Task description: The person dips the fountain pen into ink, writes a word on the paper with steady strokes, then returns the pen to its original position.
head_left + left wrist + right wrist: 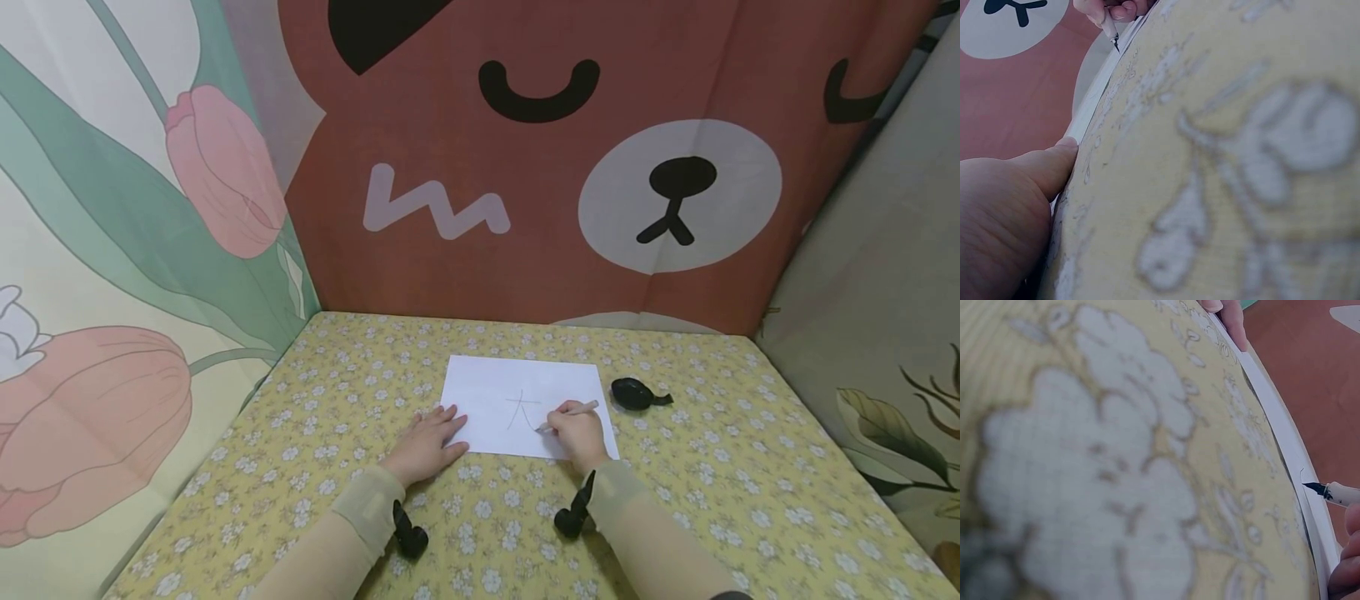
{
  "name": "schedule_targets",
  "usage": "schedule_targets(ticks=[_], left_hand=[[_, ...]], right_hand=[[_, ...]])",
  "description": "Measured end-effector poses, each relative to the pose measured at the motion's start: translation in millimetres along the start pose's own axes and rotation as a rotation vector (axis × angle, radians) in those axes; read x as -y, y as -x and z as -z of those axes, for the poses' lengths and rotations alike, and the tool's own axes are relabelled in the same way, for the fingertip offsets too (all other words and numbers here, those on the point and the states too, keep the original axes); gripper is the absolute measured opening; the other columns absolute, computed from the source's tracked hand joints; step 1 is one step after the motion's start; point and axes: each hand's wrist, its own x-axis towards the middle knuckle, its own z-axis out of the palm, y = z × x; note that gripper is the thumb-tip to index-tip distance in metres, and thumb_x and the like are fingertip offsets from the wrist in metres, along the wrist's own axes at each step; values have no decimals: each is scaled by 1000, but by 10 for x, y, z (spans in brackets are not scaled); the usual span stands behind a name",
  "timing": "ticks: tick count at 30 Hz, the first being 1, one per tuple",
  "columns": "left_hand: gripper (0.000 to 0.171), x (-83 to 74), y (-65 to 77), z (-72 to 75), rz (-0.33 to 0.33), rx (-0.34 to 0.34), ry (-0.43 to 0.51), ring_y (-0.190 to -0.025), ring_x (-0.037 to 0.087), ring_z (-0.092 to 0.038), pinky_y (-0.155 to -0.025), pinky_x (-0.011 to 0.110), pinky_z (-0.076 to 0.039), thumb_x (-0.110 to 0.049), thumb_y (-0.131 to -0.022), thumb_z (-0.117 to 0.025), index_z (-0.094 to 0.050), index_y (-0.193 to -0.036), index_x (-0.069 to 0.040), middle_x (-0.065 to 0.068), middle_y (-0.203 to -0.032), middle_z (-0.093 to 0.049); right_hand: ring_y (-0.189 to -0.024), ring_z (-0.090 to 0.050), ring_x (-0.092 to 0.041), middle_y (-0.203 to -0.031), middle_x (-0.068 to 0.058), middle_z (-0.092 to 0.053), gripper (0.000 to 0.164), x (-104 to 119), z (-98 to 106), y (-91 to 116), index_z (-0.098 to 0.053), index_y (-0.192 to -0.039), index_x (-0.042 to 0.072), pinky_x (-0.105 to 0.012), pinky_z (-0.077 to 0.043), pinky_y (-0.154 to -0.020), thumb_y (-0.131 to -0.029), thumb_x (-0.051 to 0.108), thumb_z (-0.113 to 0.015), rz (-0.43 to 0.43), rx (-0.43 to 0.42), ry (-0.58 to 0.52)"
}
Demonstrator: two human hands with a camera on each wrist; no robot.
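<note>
A white sheet of paper [487, 417] lies on the flowered cloth, with thin strokes forming a character like 大 near its middle. My right hand [581, 435] pinches a pale pen [581, 407] over the sheet's right part. The pen's dark pointed nib [1315, 487] meets the paper at the lower end of the right-hand stroke. My left hand [426, 446] rests on the sheet's left edge, fingers spread and fairly straight. In the left wrist view its thumb [1054, 164] lies along the near edge of the paper.
Right of the paper lies a black oval object [632, 394] with a short tail; its kind is unclear. Yellow flowered cloth [337, 400] covers the table. A bear-print hanging [525, 275] stands behind, with printed hangings on both sides.
</note>
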Motion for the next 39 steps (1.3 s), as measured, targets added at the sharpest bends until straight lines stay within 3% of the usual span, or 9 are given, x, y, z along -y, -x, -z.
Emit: schedule_targets(ticks=[9,14,22,31,39], left_hand=[[57,9,-4,-12,-2,-11,-1,-145,27,-19,-116,54,-10,-45,-99,-49,-41,-148,-17,5,-156,-28],[57,11,-9,-18,-6,-16,3,-145,28,-19,-116,54,-10,-45,-99,-50,-41,-147,-16,5,-156,-28],[58,12,-6,-15,-9,-7,8,-145,28,-19,-116,54,-10,-45,-99,-49,-40,-148,-16,5,-157,-28],[58,21,-7,-27,-8,-10,4,-145,27,-19,-116,54,-10,-46,-99,-49,-40,-148,-17,4,-157,-27],[58,21,-9,-26,-6,-12,7,-145,27,-19,-116,54,-10,-46,-99,-49,-41,-148,-17,4,-156,-28]], right_hand=[[-58,-48,-20,-59,-4,-55,4,-5,21,7,-62,-71,3,-27,-38,-53,-75,5,-62,-5,-26,-144],[-57,-48,-19,-59,-3,-55,5,-13,18,8,-62,-72,4,-27,-37,-53,-76,6,-63,-1,-29,-152],[-61,-48,-20,-65,-5,-57,3,-23,9,-8,-64,-79,3,-27,-40,-55,-79,4,-67,-38,7,-289],[-63,-49,-21,-68,-5,-58,11,-74,21,-21,-63,-85,1,-29,-42,-60,-83,8,-71,6,35,-303],[-67,-49,-21,-70,-4,-58,13,-69,29,-15,-63,-87,2,-29,-41,-61,-84,11,-72,-7,45,-342]])
